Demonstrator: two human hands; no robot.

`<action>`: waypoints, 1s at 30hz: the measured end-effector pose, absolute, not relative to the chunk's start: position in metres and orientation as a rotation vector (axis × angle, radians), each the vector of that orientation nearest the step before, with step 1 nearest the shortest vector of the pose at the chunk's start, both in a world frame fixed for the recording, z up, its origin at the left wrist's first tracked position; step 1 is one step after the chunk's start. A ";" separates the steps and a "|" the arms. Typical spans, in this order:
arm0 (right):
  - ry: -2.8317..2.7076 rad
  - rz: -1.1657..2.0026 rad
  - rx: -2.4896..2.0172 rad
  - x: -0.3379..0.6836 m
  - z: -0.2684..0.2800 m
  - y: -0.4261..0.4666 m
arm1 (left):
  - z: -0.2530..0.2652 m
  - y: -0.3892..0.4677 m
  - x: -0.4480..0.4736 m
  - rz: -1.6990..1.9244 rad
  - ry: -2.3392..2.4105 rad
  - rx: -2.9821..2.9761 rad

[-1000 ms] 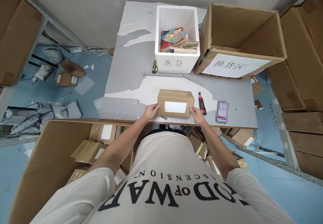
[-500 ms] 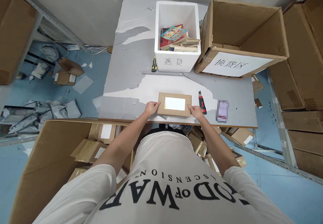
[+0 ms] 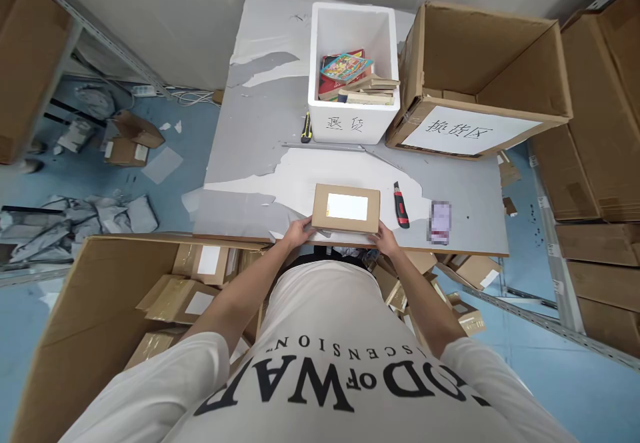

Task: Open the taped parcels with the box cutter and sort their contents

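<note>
A small brown cardboard box [image 3: 320,208] with a white label on its top is at the table's front edge, between my two hands. My left hand [image 3: 299,231] grips its lower left corner, fingers partly hidden beneath it. At the lower right corner my right hand [image 3: 385,238] holds the same box, its fingertips also partly out of sight. Just right of the box lies a red and black utility knife [image 3: 401,204]. Farther right is a blurred, purplish flat object [image 3: 440,222].
A white foam box [image 3: 320,120] with books stands at the back, beside a large open carton [image 3: 410,113]. A yellow and black cutter [image 3: 307,127] lies by the foam box. Below left, a big carton [image 3: 65,323] holds several parcels. Stacked cartons [image 3: 595,236] rise at right.
Both hands have slid from the sides of the box down to its near corners. The box's near side now shows more, as if slightly tilted or raised.
</note>
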State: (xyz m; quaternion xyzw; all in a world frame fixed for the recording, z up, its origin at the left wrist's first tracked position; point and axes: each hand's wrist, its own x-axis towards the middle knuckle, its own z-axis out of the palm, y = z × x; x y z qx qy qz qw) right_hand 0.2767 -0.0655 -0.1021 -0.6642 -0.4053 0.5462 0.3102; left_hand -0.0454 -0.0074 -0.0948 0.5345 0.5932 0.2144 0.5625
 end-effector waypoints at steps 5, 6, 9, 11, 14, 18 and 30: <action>-1.076 1.452 -1.625 0.269 -0.095 -0.063 | -0.093 -0.011 -0.039 0.595 1.321 1.237; -1.092 1.446 -1.586 0.270 -0.091 -0.060 | -0.090 -0.009 -0.039 0.618 1.306 1.245; -1.172 1.366 -1.543 0.278 -0.072 -0.047 | -0.073 0.004 -0.040 0.645 1.352 1.354; -1.255 1.275 -1.618 0.282 -0.058 -0.036 | -0.059 0.016 -0.040 0.631 1.454 1.459; -1.380 1.132 -1.787 0.287 -0.042 -0.019 | -0.039 0.032 -0.037 0.590 1.598 1.565; -1.448 1.112 -1.901 0.288 -0.038 -0.003 | -0.027 0.045 -0.032 0.532 1.696 1.611; -1.267 1.220 -1.932 0.302 -0.058 0.007 | -0.018 0.041 -0.018 0.492 1.725 1.481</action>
